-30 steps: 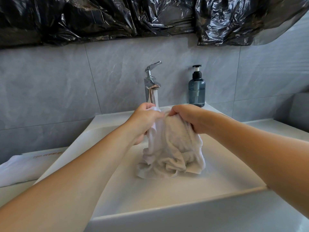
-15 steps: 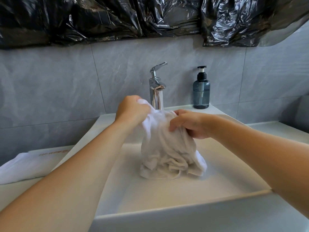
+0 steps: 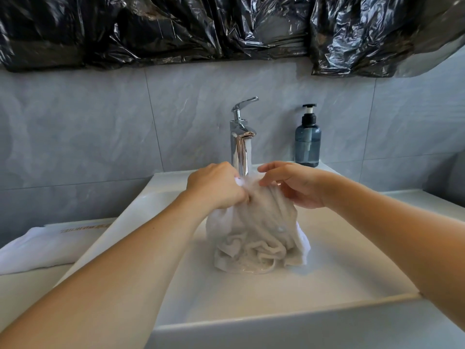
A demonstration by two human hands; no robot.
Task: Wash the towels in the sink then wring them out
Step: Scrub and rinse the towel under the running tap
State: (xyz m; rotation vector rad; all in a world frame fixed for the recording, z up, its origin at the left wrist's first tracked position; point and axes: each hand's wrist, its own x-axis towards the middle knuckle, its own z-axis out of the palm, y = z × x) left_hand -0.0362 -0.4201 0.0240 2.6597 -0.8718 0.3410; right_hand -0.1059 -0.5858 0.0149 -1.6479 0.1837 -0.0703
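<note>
A wet, bunched white towel (image 3: 259, 230) hangs from my hands, and its lower folds rest on the floor of the white sink (image 3: 276, 321). My left hand (image 3: 216, 187) grips the towel's top on the left, fingers closed. My right hand (image 3: 294, 183) pinches the top on the right, its index finger lifted off the cloth. Water runs from the chrome tap (image 3: 240, 144) onto the towel's top between my hands.
A blue-grey soap pump bottle (image 3: 307, 138) stands on the sink's back ledge, right of the tap. A folded white towel (image 3: 37, 248) lies on the counter left of the basin. Black plastic sheeting (image 3: 226, 28) hangs on the tiled wall above.
My left hand has dropped and moved right, closer to my right hand. My right hand's fingers have loosened and lifted. The towel's top is now gathered under the running water.
</note>
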